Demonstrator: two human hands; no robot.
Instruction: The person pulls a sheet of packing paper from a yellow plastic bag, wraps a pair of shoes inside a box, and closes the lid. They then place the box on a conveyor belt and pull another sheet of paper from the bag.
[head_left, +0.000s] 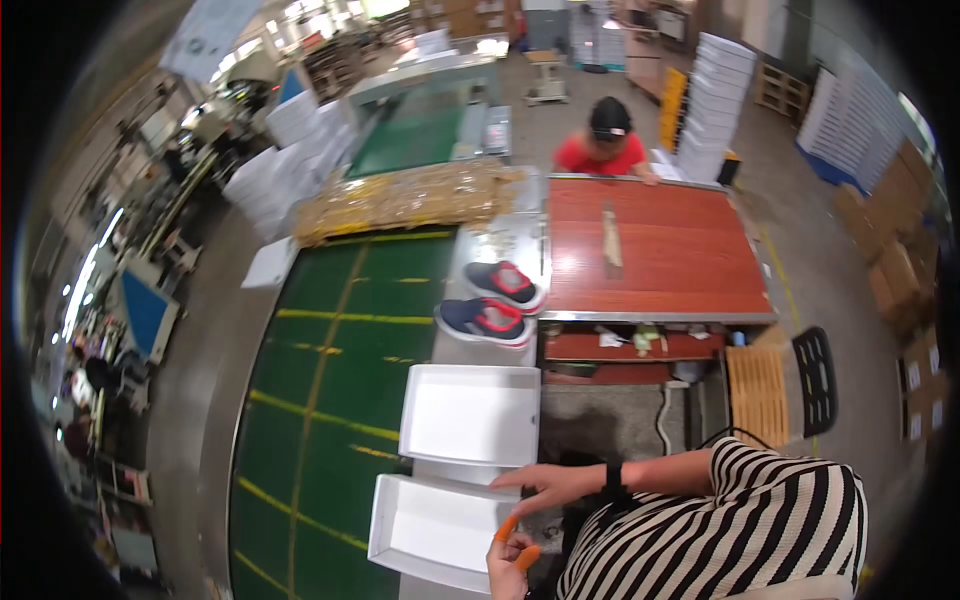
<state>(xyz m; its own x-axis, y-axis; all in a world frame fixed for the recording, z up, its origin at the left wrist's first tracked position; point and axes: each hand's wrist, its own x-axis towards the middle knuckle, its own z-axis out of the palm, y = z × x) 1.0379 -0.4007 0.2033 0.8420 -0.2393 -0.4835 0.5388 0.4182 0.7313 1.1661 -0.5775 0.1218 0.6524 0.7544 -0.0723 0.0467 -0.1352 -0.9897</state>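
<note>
My right hand [550, 486], with a black band on its wrist, reaches left over the near corner of an open white box [386, 520]. Its fingers are stretched out, with nothing seen in them. Just below is my left hand [508, 568], with orange covers on two fingertips. One covered finger points up close to the right hand, the other stands apart; I cannot tell if the hands touch. A second white box part [470, 412], shallow and open, lies beyond the first. Farther along the metal ledge sits a pair of dark sneakers [486, 318] with red lining and white soles.
A green conveyor belt [330, 385] with yellow lines runs on the left, with taped cardboard [410, 198] across it. A red-brown table [655, 250] stands ahead; behind it a person in red [603, 145] bends over. A wooden slatted seat [757, 393] is at right.
</note>
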